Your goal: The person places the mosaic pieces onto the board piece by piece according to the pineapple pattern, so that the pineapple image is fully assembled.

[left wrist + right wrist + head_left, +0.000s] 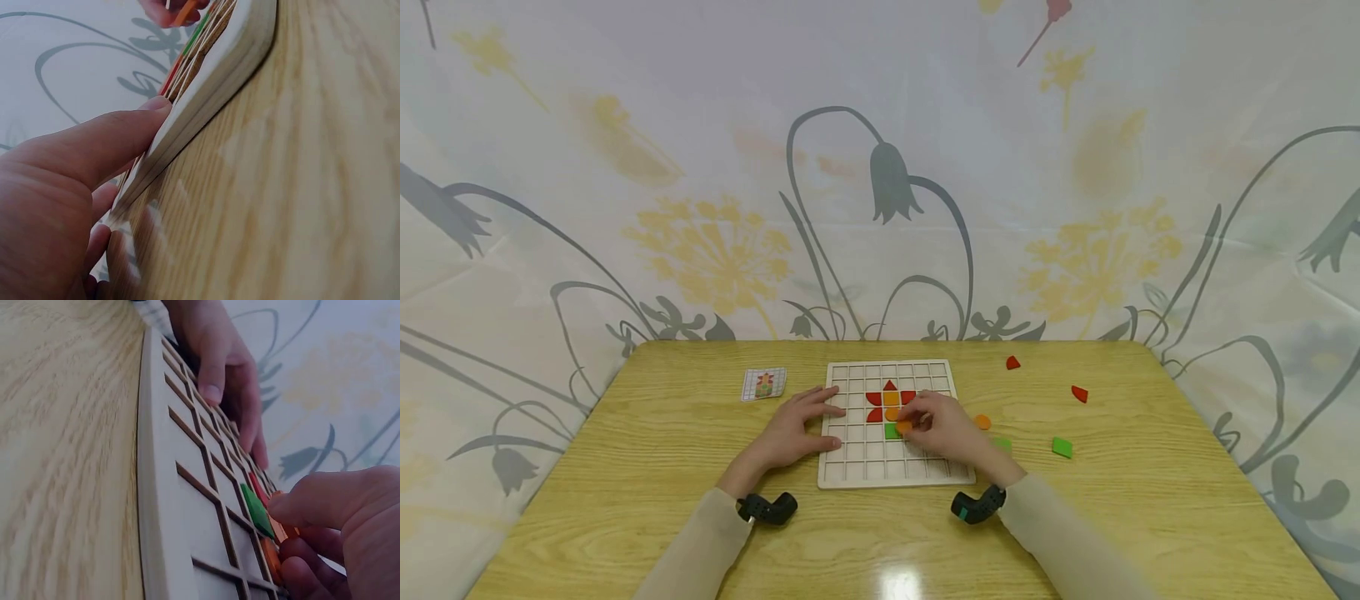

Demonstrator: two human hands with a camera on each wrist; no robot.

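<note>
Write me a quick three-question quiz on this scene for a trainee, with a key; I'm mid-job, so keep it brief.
1. What colour is the piece in the right hand?
A) red
B) orange
C) green

2. True or false: the left hand touches the grid board.

3. In the head view, how many red pieces lie off the board?

Key:
1. B: it holds an orange piece.
2. True: its fingers reach onto the board's left edge.
3. Two, both to the right of the board.
</note>
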